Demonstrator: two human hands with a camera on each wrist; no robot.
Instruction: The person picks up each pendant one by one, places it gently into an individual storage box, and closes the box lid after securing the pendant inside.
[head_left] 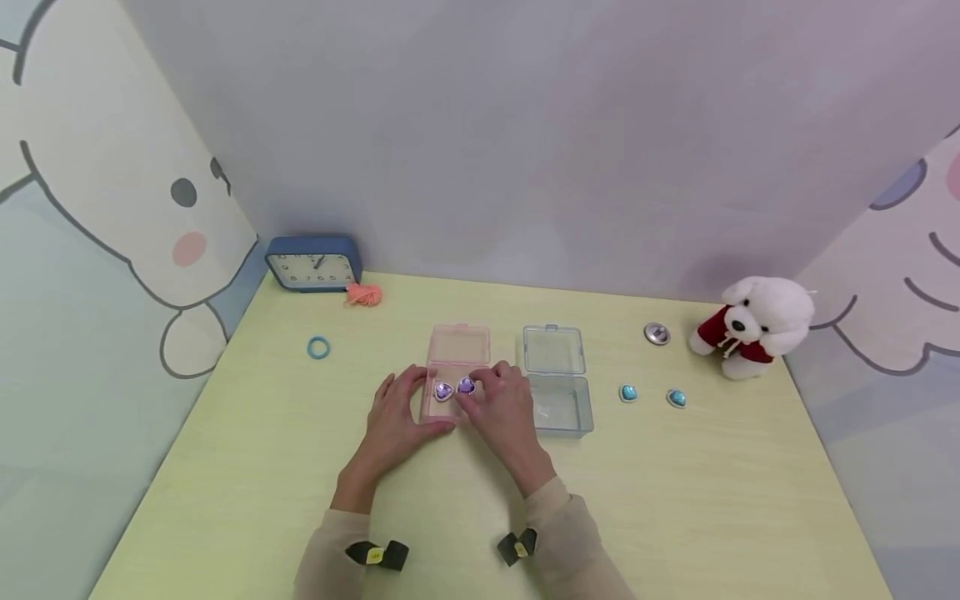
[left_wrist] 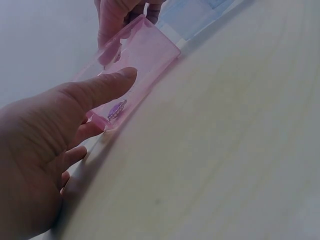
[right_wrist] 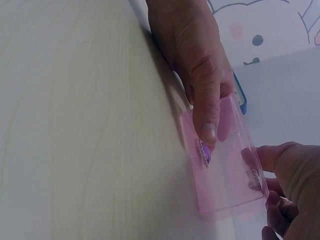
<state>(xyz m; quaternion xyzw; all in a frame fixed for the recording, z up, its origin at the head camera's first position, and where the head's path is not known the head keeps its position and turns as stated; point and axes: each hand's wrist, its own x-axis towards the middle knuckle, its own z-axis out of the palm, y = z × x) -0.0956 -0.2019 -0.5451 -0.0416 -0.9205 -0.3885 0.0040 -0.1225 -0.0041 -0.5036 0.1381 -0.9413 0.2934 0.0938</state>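
A clear pink box (head_left: pixel 459 345) lies with its lid folded back on the table. My left hand (head_left: pixel 393 421) grips its left end, thumb along the near wall and fingers at the far side. Inside that end rests a heart-shaped purple gem (head_left: pixel 443 391) with a beaded rim, also visible near the left thumb in the right wrist view. At the right part of the box, my right hand (head_left: pixel 507 410) pinches a rounder purple gem (head_left: pixel 466 385) between thumb and fingers. Whether this gem touches the box floor is hard to tell.
Beside the right hand stands an opened clear blue box (head_left: pixel 561 404). Farther right are two turquoise gems (head_left: pixel 628 392), a silvery round piece (head_left: pixel 657 333) and a white plush dog (head_left: pixel 765 321). At left are a blue clock (head_left: pixel 313 263), coral yarn (head_left: pixel 363 295) and a blue ring (head_left: pixel 318 347).
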